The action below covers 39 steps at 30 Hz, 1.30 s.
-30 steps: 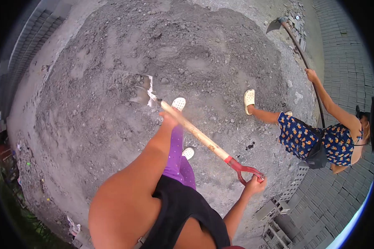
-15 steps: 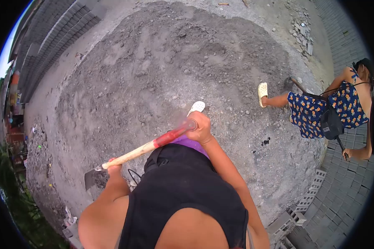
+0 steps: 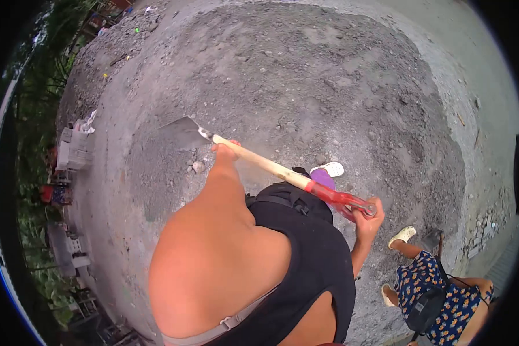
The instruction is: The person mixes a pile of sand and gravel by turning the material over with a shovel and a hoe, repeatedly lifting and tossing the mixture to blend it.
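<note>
A shovel (image 3: 262, 162) with a pale wooden shaft and a red handle lies across the view in front of my body. My left hand (image 3: 225, 151) is wrapped round the shaft close to the metal blade (image 3: 181, 131). At the other end, my right hand (image 3: 368, 219) grips the red handle. The blade is at the left, over grey sandy gravel (image 3: 305, 69), and its lower edge blends with the gravel. A white clog (image 3: 328, 169) shows beyond my waist.
At the lower right a person in a flowered dress (image 3: 455, 308) stands beside another shovel (image 3: 440, 241). Grey blocks (image 3: 73, 151) are stacked at the left. Rubble (image 3: 483, 233) lies at the right, with trees along the far left edge.
My view has turned to the left. The shovel and both hands have swung round, with the blade now farther forward over the gravel. The other person now appears lower in view.
</note>
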Available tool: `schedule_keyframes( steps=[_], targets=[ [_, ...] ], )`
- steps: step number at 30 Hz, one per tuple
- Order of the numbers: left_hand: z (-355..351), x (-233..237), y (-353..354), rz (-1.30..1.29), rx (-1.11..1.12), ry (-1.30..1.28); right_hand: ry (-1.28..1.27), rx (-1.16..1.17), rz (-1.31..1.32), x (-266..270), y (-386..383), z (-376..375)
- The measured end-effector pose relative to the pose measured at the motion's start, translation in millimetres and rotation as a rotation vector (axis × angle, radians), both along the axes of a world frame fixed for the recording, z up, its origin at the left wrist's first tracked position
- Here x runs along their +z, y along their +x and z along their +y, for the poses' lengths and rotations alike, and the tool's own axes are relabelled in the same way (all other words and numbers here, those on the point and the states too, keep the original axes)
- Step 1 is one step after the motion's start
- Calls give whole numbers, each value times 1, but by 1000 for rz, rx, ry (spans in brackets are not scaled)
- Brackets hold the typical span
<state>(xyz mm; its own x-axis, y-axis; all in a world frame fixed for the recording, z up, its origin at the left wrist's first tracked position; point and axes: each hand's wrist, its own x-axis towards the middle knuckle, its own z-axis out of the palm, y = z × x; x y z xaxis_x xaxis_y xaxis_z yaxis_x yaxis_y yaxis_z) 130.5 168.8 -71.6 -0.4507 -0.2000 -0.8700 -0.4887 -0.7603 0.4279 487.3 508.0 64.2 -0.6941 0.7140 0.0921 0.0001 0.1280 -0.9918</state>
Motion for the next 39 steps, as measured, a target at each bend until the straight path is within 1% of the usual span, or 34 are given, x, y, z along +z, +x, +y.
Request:
schedule_keyframes(
  steps=[1, 2, 3, 4, 5, 6, 7, 8, 9, 10, 12, 13, 15, 16, 17, 18, 19, 21, 22, 23, 24, 25, 26, 27, 28, 29, 30, 31, 32, 34, 35, 37, 38, 39],
  targets=[
    [24, -21, 4, 5, -27, -3, -31, -11, -31, 6, 13, 0],
    [51, -36, 2, -105, -61, 65, -62, -44, -76, 14, 23, 9],
    [82, -47, 4, -131, -105, 122, -50, -60, -91, 16, 32, 18],
    [119, -47, 7, -223, -157, 85, -168, -79, -125, 22, 43, 29],
    [149, -47, 8, -243, -232, 84, -285, -116, -161, 28, 57, 35],
    [183, -54, 13, -271, -317, 87, -265, -177, -195, 37, 67, 38],
    [214, -65, 17, -319, -375, 112, -371, -223, -185, 48, 73, 42],
    [239, -70, 15, -305, -452, 118, -473, -274, -164, 62, 79, 44],
    [271, -77, 18, -282, -525, 124, -544, -344, -136, 61, 89, 48],
    [303, -79, 27, -311, -576, 139, -595, -397, -122, 63, 97, 50],
    [353, -76, 37, -260, -788, 59, -665, -405, -79, 54, 116, 45],
    [374, -86, 42, -288, -887, 49, -667, -437, -75, 47, 124, 34],
    [418, -93, 55, -311, -942, 13, -839, -560, 6, 47, 113, 19],
    [432, -98, 65, -315, -972, -9, -844, -584, 17, 42, 108, 3],
    [444, -103, 72, -319, -995, -14, -914, -694, 70, 39, 98, -9],
    [453, -107, 81, -286, -1082, -18, -983, -807, 123, 36, 86, -20],
    [459, -112, 89, -255, -1170, -20, -1052, -861, 182, 31, 73, -31],
    [472, -123, 99, -281, -1258, -58, -1196, -971, 297, 21, 45, -52],
    [488, -128, 97, -299, -1315, -91, -1196, -995, 295, 13, 27, -48],
    [496, -128, 100, -303, -1332, -91, -1217, -991, 379, -4, 18, -56],
    [504, -127, 103, -239, -1416, -145, -1238, -987, 457, -6, 3, -56],
    [511, -125, 106, -172, -1498, -194, -1235, -1006, 454, -6, -9, -54],
    [522, -128, 105, -183, -1511, -189, -1251, -1084, 517, 3, -32, -38],
    [534, -133, 105, -102, -1568, -228, -1266, -1172, 579, 6, -51, -24],
    [542, -138, 110, -23, -1631, -264, -1242, -1175, 594, -4, -65, -13],
    [554, -143, 107, -51, -1662, -259, -1219, -1183, 604, -13, -85, 10],
    [558, -149, 101, 38, -1781, -279, -1289, -1139, 639, -22, -104, 28],
    [558, -145, 93, 138, -1890, -295, -1332, -1124, 585, -45, -119, 44],
    [556, -144, 86, 145, -1900, -288, -1372, -1094, 535, -68, -132, 60],
    [551, -125, 64, -34, -1810, 76, -1350, -1102, 532, -64, -160, 89],
    [546, -104, 53, -19, -1810, 166, -1348, -1085, 539, -52, -175, 99],
    [543, -75, 34, 7, -1817, 186, -1355, -1024, 662, -21, -206, 109],
    [541, -59, 27, 32, -1830, 218, -1361, -1009, 667, -15, -219, 111],
    [535, -36, 25, 59, -1821, 87, -1341, -970, 706, -9, -230, 111]
  ],
)
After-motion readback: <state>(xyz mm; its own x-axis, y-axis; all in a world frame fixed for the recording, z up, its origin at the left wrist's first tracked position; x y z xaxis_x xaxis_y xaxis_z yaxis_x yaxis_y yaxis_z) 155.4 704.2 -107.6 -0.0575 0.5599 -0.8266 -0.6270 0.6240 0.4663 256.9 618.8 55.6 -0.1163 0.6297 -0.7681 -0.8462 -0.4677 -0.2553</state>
